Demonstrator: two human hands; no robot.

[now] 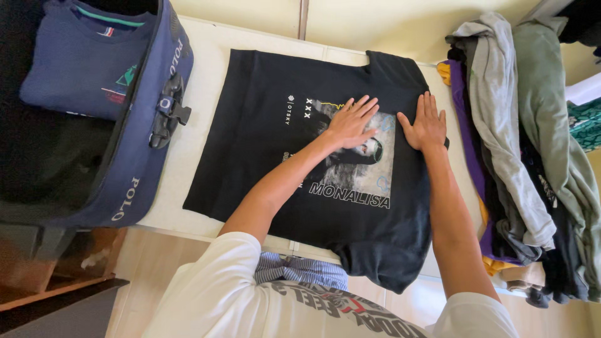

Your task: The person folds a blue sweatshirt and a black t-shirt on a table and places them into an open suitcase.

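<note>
A black T-shirt (263, 144) with a printed picture and white lettering lies spread flat on a white table (206, 69), its neck toward the far right. My left hand (352, 121) rests flat on the printed picture, fingers spread. Just to its right, my right hand (427, 123) presses flat on the shirt near its right side. Neither hand grips anything. One sleeve of the shirt hangs over the near table edge.
An open navy suitcase (141, 150) stands at the left with a folded navy shirt (81, 62) inside. A pile of clothes (513, 150) in grey, green, purple and yellow lies along the table's right end. Wooden floor shows below the table.
</note>
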